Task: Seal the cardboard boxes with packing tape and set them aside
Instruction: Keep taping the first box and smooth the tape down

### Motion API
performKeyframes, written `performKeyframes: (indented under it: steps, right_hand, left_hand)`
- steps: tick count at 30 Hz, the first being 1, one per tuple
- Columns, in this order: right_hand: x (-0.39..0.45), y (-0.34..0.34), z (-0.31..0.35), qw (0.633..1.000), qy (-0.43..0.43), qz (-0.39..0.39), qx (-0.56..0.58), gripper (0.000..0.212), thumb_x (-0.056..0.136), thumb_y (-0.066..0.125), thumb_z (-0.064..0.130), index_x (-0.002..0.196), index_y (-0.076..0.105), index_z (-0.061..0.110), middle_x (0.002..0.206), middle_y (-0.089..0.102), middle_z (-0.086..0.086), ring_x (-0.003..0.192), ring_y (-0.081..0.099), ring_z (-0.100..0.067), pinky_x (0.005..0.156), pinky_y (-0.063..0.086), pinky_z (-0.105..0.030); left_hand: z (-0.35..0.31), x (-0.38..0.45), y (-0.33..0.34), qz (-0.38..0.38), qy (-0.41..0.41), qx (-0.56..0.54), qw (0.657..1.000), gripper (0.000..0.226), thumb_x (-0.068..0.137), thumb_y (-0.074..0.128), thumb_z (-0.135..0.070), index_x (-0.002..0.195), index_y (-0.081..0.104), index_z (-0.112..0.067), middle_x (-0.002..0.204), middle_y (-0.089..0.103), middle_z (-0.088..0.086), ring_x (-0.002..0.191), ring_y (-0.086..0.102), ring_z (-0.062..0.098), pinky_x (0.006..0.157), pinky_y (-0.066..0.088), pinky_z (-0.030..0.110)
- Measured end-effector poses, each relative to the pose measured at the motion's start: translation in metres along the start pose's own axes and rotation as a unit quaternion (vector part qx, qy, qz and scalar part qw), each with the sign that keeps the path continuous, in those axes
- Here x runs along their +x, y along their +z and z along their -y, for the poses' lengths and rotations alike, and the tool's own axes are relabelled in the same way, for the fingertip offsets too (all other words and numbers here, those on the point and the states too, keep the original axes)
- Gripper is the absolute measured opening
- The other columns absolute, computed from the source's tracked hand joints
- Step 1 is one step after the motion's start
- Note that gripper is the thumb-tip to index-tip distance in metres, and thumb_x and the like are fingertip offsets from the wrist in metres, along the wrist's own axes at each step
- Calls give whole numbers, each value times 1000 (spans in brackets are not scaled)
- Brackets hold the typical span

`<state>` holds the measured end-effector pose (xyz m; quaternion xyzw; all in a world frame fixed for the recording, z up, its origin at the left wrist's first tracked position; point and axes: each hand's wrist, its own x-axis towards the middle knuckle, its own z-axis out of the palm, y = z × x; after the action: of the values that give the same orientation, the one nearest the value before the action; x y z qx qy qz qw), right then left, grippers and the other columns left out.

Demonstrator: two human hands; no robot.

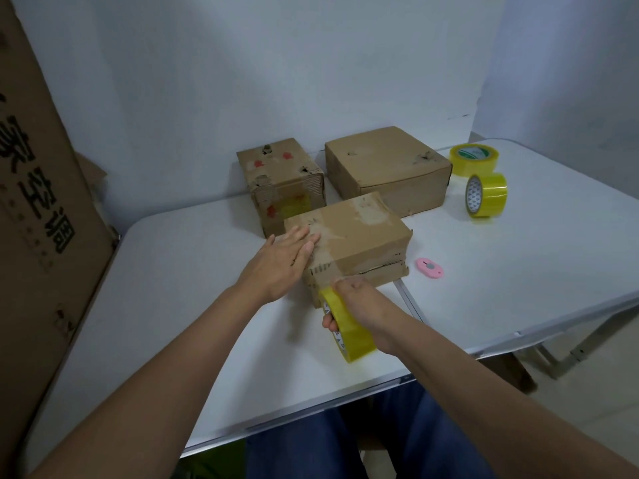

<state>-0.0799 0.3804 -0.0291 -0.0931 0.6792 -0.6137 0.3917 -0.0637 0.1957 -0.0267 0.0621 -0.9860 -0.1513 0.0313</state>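
Note:
A worn cardboard box [363, 236] lies in the middle of the white table [179, 305], with old tape strips across its top. My left hand [283, 261] presses flat on the box's near left top corner, fingers straight. My right hand [356, 305] grips a yellow tape roll [347, 331] held against the box's near side, low at the front face. Two more boxes stand behind it: a small one with red marks [283, 178] at the back left and a wider flat one [387, 167] at the back right.
Two spare yellow tape rolls [473, 160] [485, 195] sit at the back right. A small pink cutter [429, 267] lies right of the middle box. A tall printed cardboard sheet [38, 209] leans at the left. The table's front edge runs just above my knees.

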Motion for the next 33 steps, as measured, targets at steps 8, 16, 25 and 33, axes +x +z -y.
performKeyframes:
  steps: [8, 16, 25, 33]
  right_hand:
    - [-4, -2, 3, 999, 30, 30, 16, 41, 105, 33, 33, 131, 38, 2, 70, 65, -19, 49, 60, -20, 47, 50, -22]
    - [-6, -7, -1, 998, 37, 56, -10, 41, 104, 31, 44, 117, 50, 9, 78, 70, -15, 64, 66, -22, 69, 58, -31]
    - [37, -110, -21, 905, -96, -323, -260, 24, 99, 45, 22, 111, 60, 8, 112, 61, -14, 102, 57, -30, 82, 42, -33]
    - [70, -154, -37, 790, -39, -377, -482, 34, 97, 52, 32, 118, 55, 6, 122, 52, -18, 115, 47, -35, 91, 41, -42]
  left_hand:
    - [-11, -3, 1, -18, -16, -2, 1000, 66, 95, 24, -65, 153, 29, -33, 163, 15, -10, 149, 5, 4, 122, 6, 42]
    - [-15, -4, 4, -28, -8, 27, 999, 73, 92, 40, -64, 154, 25, -28, 164, 12, -2, 151, 4, 12, 121, 5, 39]
    - [-10, -3, 10, -22, 13, 79, 997, 83, 88, 44, -69, 156, 17, -27, 164, 7, 0, 151, 0, 13, 120, 0, 37]
    - [-6, 2, 11, -36, 18, 36, 999, 100, 74, 33, -86, 154, 22, -28, 164, 10, -1, 151, 3, 12, 121, 3, 39]
